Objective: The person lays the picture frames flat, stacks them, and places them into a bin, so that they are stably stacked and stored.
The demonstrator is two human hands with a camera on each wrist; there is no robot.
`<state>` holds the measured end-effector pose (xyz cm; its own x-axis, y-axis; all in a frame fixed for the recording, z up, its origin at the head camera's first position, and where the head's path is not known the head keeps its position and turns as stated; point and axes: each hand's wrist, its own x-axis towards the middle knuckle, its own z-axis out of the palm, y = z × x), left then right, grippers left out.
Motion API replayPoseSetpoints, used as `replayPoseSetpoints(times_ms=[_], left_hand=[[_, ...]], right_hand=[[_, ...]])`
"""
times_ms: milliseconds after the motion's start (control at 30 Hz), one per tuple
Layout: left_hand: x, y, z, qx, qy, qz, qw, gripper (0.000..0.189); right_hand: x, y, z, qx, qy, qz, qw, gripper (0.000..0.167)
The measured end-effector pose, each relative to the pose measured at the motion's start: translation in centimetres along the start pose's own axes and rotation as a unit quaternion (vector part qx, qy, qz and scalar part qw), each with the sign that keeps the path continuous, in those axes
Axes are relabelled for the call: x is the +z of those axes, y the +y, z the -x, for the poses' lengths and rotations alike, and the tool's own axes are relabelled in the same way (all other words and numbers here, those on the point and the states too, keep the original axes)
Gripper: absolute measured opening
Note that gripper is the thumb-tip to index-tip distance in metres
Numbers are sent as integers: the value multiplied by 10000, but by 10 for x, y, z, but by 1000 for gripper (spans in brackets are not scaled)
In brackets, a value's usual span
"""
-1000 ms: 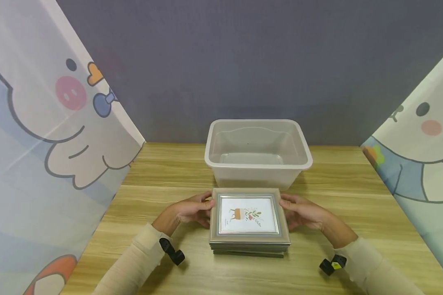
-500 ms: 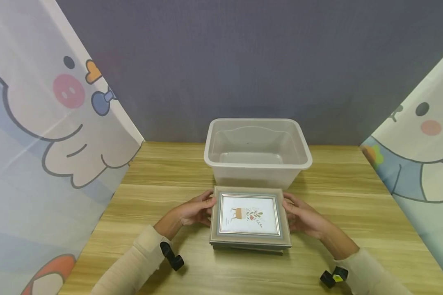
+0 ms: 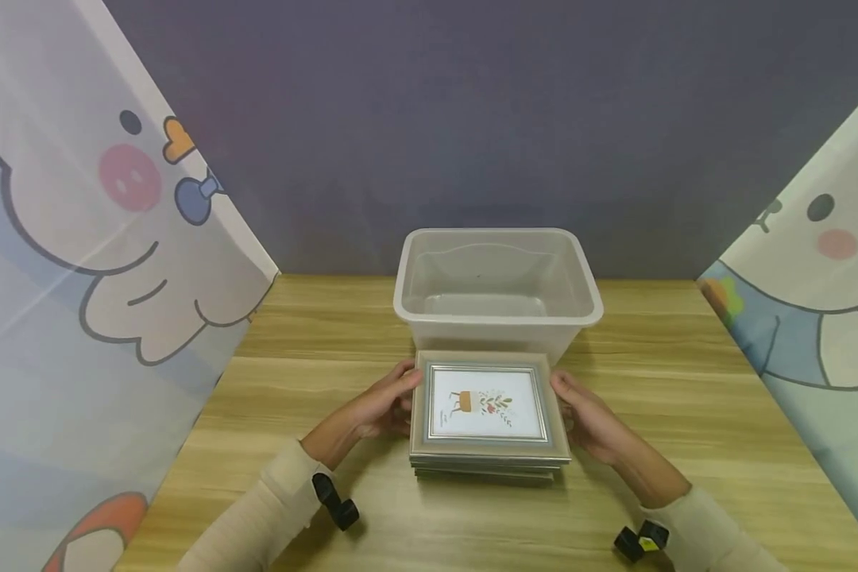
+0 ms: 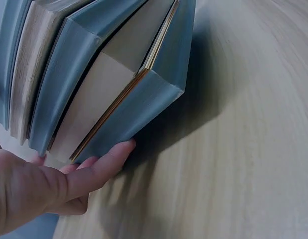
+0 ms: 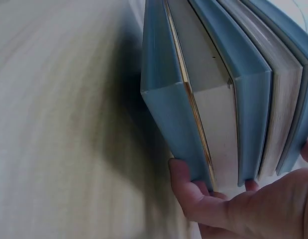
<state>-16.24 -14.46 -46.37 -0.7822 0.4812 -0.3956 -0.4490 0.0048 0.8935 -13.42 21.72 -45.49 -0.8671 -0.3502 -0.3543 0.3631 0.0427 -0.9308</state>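
Between my hands is a stack of several picture frames (image 3: 489, 361). The top one has a beige and silver border around a flower-and-basket print. My left hand (image 3: 386, 407) grips the stack's left side, thumb on the upper edge. On the right side my right hand (image 3: 592, 417) grips it in the same way. Blue and whitish frame edges show in the left wrist view, where fingers (image 4: 111, 162) reach the lowest blue frame (image 4: 129, 119). In the right wrist view, fingers (image 5: 181, 177) touch that frame's other end. A shadow lies on the table below the tilted stack.
A whitish plastic bin (image 3: 500, 321) stands right behind the stack, with nothing seen inside. The wood-grain table (image 3: 314, 326) meets a dark grey wall panel (image 3: 486, 119) at the back. Cartoon-printed sheets (image 3: 57, 238) flank both sides.
Both hands have raised the stack of picture frames and shifted it slightly toward the bin and to the right. The bin has stayed in place.
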Motion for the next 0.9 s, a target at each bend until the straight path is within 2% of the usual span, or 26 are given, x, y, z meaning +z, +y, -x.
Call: replayPoseSetpoints(times_ms=[133, 267, 367, 567, 767, 900], left_hand=[[4, 7, 4, -66, 330, 9, 9994, 83], [9, 13, 9, -50, 497, -15, 9987, 77], [12, 18, 15, 45, 429, -65, 9990, 79], [13, 27, 29, 290, 92, -313, 9990, 81], [18, 37, 43, 327, 66, -474, 9983, 75], [22, 47, 55, 493, 75, -598, 9970, 78]], right_hand=[[4, -7, 2, -8, 184, 142, 9997, 61], [6, -14, 6, -2, 113, 125, 9999, 68], [8, -19, 11, -20, 53, 104, 9999, 71], [11, -32, 19, -169, -130, 165, 9996, 69], [13, -42, 29, -357, -288, 239, 9987, 68], [15, -51, 35, -511, -429, 322, 9973, 67]])
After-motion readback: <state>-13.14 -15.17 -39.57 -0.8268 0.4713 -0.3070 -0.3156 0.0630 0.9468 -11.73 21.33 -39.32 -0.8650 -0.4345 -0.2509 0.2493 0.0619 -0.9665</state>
